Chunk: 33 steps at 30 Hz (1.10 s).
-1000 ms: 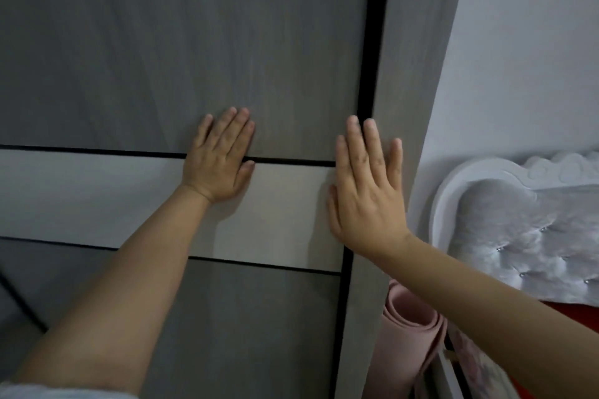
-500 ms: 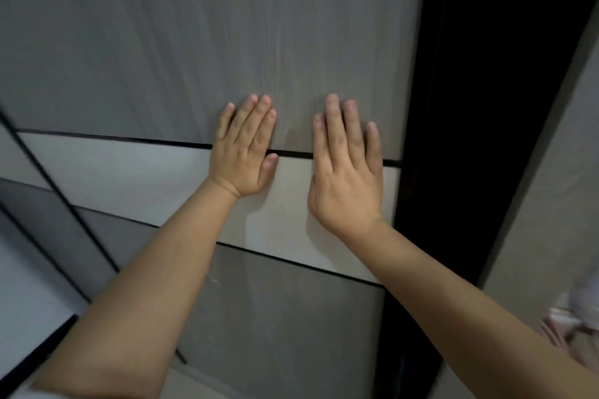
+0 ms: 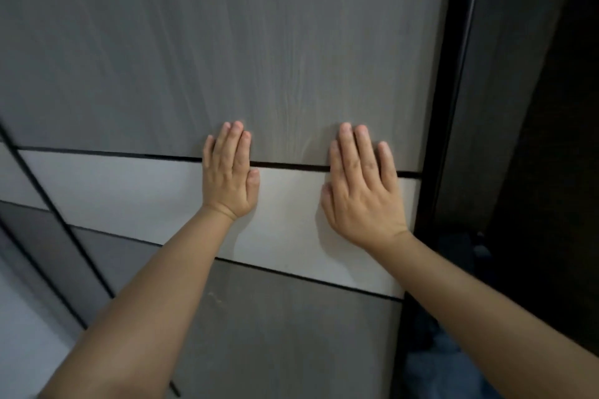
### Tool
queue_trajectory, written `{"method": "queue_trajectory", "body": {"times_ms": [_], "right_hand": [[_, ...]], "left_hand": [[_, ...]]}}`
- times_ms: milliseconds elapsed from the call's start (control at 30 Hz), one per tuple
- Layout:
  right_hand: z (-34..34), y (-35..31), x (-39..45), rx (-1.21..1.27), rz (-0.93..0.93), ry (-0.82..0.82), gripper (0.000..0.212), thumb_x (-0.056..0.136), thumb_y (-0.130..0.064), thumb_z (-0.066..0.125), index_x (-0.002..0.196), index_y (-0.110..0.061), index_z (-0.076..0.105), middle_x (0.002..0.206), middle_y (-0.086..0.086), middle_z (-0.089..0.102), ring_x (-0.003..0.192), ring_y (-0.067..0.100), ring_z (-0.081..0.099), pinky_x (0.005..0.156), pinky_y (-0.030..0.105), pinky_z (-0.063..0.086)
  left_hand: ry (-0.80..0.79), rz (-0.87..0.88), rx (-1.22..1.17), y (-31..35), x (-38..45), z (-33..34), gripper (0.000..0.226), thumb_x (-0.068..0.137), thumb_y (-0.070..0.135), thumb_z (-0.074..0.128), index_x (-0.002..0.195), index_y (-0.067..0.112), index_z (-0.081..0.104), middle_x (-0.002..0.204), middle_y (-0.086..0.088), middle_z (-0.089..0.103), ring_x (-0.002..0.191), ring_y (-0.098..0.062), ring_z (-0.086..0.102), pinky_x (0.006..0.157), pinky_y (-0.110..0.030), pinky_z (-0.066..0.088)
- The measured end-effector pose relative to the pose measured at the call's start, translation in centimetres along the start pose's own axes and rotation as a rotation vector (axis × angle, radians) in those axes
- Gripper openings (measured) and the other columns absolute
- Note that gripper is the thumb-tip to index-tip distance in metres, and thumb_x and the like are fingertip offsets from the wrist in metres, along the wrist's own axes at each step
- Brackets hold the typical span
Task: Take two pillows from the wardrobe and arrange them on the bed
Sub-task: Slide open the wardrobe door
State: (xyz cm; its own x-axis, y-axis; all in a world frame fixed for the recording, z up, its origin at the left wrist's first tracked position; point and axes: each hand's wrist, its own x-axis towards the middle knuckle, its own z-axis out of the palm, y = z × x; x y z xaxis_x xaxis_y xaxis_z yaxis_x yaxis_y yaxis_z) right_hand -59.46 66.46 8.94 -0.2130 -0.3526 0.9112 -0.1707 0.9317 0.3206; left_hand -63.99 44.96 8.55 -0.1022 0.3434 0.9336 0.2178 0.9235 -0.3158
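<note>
Both palms lying flat on the wardrobe door

The left hand and right hand are pressing the grey wardrobe door, fingers extended, holding nothing; a dark opening is showing beside it, no pillows visible.

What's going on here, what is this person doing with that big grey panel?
A person has both hands flat on a sliding wardrobe door, the left hand and right hand pressed across the dark seam between its grey wood panel and the pale band below. To the right of the door's edge, a dark opening into the wardrobe shows. Its contents are too dark to make out, and no pillow is visible yet.
</note>
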Motion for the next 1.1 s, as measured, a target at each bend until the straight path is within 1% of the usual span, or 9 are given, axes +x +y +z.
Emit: {"method": "queue_trajectory", "body": {"times_ms": [133, 267, 433, 500, 600, 767, 867, 967, 1100], "right_hand": [[0.8, -5.2, 2.2, -0.039, 0.022, -0.029, 0.052, 0.079, -0.027, 0.05, 0.12, 0.004, 0.058, 0.122, 0.021, 0.063, 0.114, 0.037, 0.059, 0.101, 0.044, 0.03], [1.9, -10.2, 4.2, -0.071, 0.051, -0.048, 0.052, 0.077, -0.028, 0.052, 0.118, 0.003, 0.06, 0.121, 0.021, 0.064, 0.113, 0.037, 0.06, 0.101, 0.044, 0.031], [3.5, -16.3, 6.8, -0.089, 0.06, -0.078, 0.053, 0.076, -0.029, 0.053, 0.118, 0.002, 0.06, 0.121, 0.021, 0.065, 0.112, 0.037, 0.06, 0.1, 0.045, 0.031], [4.2, -18.7, 7.7, -0.105, 0.057, -0.081, 0.053, 0.077, -0.03, 0.052, 0.118, 0.003, 0.06, 0.121, 0.022, 0.064, 0.112, 0.038, 0.06, 0.1, 0.045, 0.031], [5.3, -22.5, 9.1, -0.119, 0.069, -0.057, 0.053, 0.078, -0.03, 0.052, 0.12, 0.003, 0.058, 0.122, 0.024, 0.063, 0.113, 0.041, 0.059, 0.1, 0.046, 0.03], [7.2, -28.5, 11.5, -0.136, 0.082, -0.031, 0.054, 0.079, -0.031, 0.052, 0.121, 0.003, 0.055, 0.122, 0.025, 0.062, 0.113, 0.041, 0.058, 0.103, 0.046, 0.028], [8.4, -32.1, 12.9, -0.139, 0.089, 0.003, 0.053, 0.082, -0.032, 0.049, 0.123, 0.001, 0.047, 0.123, 0.026, 0.061, 0.118, 0.039, 0.051, 0.109, 0.043, 0.017], [9.5, -35.6, 14.3, -0.157, 0.076, 0.009, 0.053, 0.082, -0.033, 0.048, 0.122, 0.001, 0.046, 0.122, 0.027, 0.062, 0.119, 0.039, 0.049, 0.106, 0.046, 0.026], [11.0, -40.2, 16.0, -0.117, 0.079, 0.035, 0.053, 0.082, -0.033, 0.048, 0.124, 0.0, 0.043, 0.123, 0.029, 0.059, 0.125, 0.038, 0.037, 0.111, 0.042, 0.014]], "left_hand": [[-0.035, -0.039, 0.011, -5.0, -1.5, -0.6, 0.064, 0.081, 0.021, 0.032, 0.142, 0.011, 0.017, 0.151, -0.007, 0.008, 0.142, 0.002, -0.019, 0.118, -0.022, -0.01], [-0.077, -0.053, -0.015, -10.1, -3.4, -0.9, 0.05, 0.082, 0.021, 0.033, 0.127, 0.0, 0.028, 0.132, -0.015, 0.025, 0.141, 0.003, -0.022, 0.118, -0.021, -0.013], [-0.079, -0.066, -0.038, -16.6, -5.8, -1.0, 0.049, 0.084, 0.023, 0.035, 0.127, 0.0, 0.027, 0.132, -0.015, 0.025, 0.141, 0.002, -0.021, 0.118, -0.023, -0.013], [-0.084, -0.051, -0.056, -18.9, -6.6, -1.1, 0.05, 0.083, 0.022, 0.036, 0.127, -0.002, 0.028, 0.135, -0.021, 0.034, 0.145, -0.014, -0.003, 0.118, -0.034, -0.001], [-0.093, 0.007, -0.031, -22.6, -7.9, -1.2, 0.05, 0.082, 0.021, 0.038, 0.123, -0.006, 0.034, 0.124, -0.035, 0.054, 0.122, -0.036, 0.029, 0.101, -0.05, 0.02], [-0.069, 0.036, -0.028, -29.3, -10.4, -1.0, 0.05, 0.083, 0.025, 0.035, 0.126, -0.002, 0.031, 0.132, -0.016, 0.028, 0.138, -0.028, 0.01, 0.104, -0.046, 0.018], [-0.075, 0.061, -0.002, -33.4, -11.7, -0.9, 0.052, 0.082, 0.027, 0.035, 0.126, -0.001, 0.031, 0.131, -0.014, 0.028, 0.135, -0.021, 0.004, 0.108, -0.04, 0.01], [-0.07, 0.061, -0.022, -37.3, -12.8, -1.1, 0.05, 0.085, 0.029, 0.033, 0.126, 0.001, 0.031, 0.132, -0.014, 0.027, 0.144, -0.016, -0.004, 0.116, -0.031, 0.001], [-0.048, 0.085, -0.019, -42.3, -14.6, -1.2, 0.048, 0.09, 0.032, 0.03, 0.125, 0.0, 0.035, 0.135, -0.02, 0.043, 0.138, -0.026, 0.019, 0.113, -0.035, 0.009]]}}
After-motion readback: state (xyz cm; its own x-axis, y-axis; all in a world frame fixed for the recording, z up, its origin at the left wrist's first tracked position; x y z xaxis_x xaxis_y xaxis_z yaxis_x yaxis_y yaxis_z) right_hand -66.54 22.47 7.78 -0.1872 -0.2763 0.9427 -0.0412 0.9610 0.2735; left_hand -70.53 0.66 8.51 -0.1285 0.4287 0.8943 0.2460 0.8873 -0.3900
